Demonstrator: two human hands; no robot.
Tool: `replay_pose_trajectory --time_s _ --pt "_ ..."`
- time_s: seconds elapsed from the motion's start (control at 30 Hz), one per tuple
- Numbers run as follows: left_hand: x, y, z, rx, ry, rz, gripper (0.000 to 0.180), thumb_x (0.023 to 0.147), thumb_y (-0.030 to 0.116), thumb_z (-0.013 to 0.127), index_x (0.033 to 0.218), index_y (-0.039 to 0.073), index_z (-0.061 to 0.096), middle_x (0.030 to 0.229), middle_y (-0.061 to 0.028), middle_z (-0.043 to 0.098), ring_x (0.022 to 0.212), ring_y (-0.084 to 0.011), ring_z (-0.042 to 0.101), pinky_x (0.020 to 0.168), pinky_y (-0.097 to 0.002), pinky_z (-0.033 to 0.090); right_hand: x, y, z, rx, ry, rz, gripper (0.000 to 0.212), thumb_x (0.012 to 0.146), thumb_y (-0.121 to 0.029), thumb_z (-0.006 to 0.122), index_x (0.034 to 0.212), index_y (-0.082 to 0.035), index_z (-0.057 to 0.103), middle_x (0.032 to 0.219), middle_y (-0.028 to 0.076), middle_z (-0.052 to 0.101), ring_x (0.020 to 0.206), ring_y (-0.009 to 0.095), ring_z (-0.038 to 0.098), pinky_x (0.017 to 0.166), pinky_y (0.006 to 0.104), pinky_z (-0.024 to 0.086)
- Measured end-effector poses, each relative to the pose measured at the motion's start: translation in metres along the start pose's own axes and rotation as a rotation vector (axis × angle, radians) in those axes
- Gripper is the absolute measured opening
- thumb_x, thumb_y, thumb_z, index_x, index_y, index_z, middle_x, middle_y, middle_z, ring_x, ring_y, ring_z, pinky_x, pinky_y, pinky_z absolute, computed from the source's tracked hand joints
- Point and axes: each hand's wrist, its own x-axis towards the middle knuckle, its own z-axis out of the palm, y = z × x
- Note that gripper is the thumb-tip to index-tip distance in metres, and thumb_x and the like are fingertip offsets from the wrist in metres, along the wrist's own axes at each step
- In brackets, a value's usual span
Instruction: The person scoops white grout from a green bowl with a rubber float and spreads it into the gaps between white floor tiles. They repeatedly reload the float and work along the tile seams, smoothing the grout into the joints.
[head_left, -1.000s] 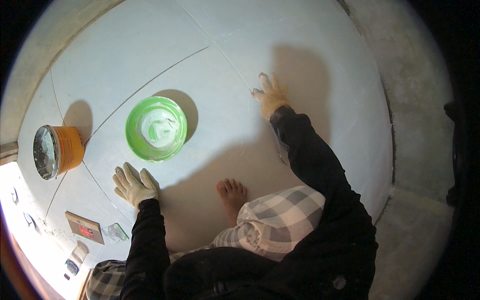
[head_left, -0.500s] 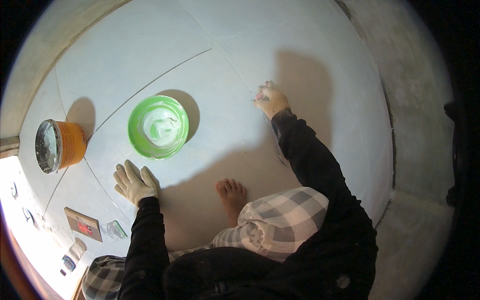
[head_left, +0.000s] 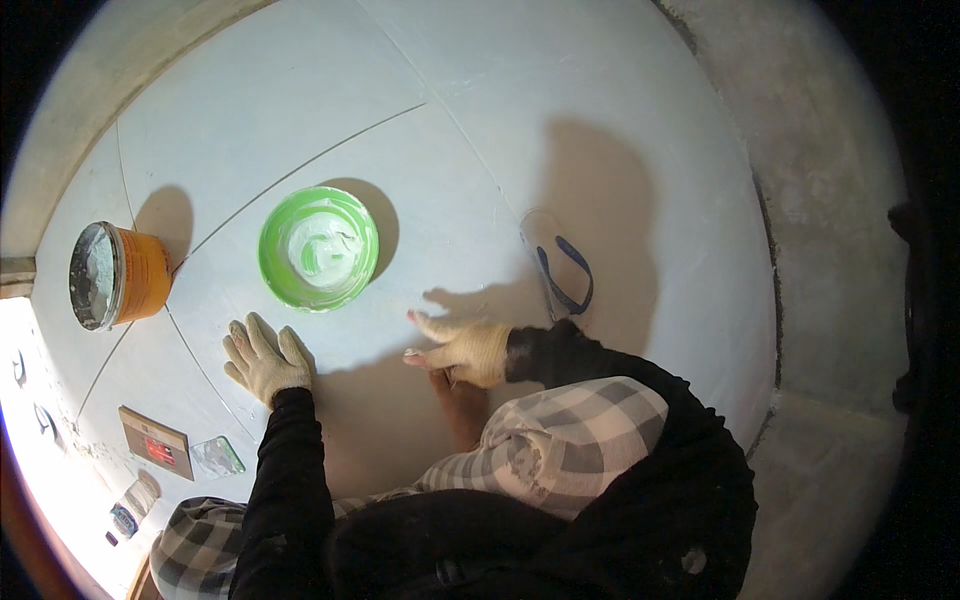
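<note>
My left hand [head_left: 265, 362], in a pale knit glove, lies flat on the light tiled floor [head_left: 420, 200] with its fingers spread. Over my bare foot [head_left: 462, 412] reaches my right hand [head_left: 465, 350], gloved alike with some fingertips bare. Its fingers stretch to the left, apart, and nothing shows between them. Ahead of the left hand stands a green bowl [head_left: 268, 250] with white paste smeared inside. To the right of my right hand, a curved dark blue strap [head_left: 578, 292] lies on the floor, apparently part of a pale flip-flop.
An orange bucket [head_left: 148, 275] with a smeared opening stands at the left. Near my left forearm lie a flat brown board or box [head_left: 155, 443] and a clear packet with a green edge [head_left: 218, 456]. A concrete wall [head_left: 840, 300] borders the right side.
My right hand has left the floor seam, moving left and nearer to my foot, and its curled fingers have straightened. The blue strap has come into view. My left hand stays put.
</note>
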Motion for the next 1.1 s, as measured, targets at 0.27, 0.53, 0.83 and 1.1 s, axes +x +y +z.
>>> replay_pose_trajectory --time_s 0.27,0.53,0.83,1.1 --pt "-0.002 -0.001 0.002 -0.013 -0.013 -0.006 0.066 0.097 0.048 0.051 0.152 0.012 0.043 0.16 -0.0189 0.038 0.151 -0.0409 0.025 0.121 -0.0614 0.013 -0.031 0.004 -0.034 -0.374 0.0 -0.082 0.052 0.097 -0.029 0.056 0.147 -0.014 0.052 0.141 0.017 0.059 0.131 0.035 0.055 0.104 0.0444 0.048" --pt "-0.002 -0.002 0.005 -0.003 0.0 -0.004 0.067 0.097 0.049 0.05 0.153 0.012 0.042 0.161 -0.0185 0.037 0.152 -0.0402 0.023 0.121 -0.0608 0.012 -0.047 0.025 -0.058 -0.169 0.23 0.496 0.025 0.084 -0.025 0.072 0.106 -0.012 0.075 0.119 0.014 0.07 0.119 0.036 0.061 0.099 0.0466 0.048" --pt "-0.002 -0.001 0.01 0.017 0.011 -0.011 0.067 0.096 0.05 0.05 0.153 0.014 0.043 0.161 -0.0181 0.036 0.151 -0.0401 0.025 0.121 -0.0615 0.013 -0.071 0.12 -0.071 -0.261 0.446 0.827 0.118 0.07 -0.035 0.083 0.164 -0.019 0.013 0.161 0.016 0.036 0.149 0.03 0.035 0.119 0.0365 0.034" --pt "-0.003 -0.002 0.009 0.022 0.012 -0.004 0.067 0.096 0.049 0.051 0.153 0.014 0.043 0.161 -0.0181 0.036 0.151 -0.0401 0.026 0.12 -0.0616 0.014 -0.132 0.18 -0.095 0.336 0.406 0.923 0.05 0.073 -0.034 0.07 0.118 -0.01 0.071 0.11 0.02 0.072 0.106 0.032 0.067 0.091 0.0379 0.051"
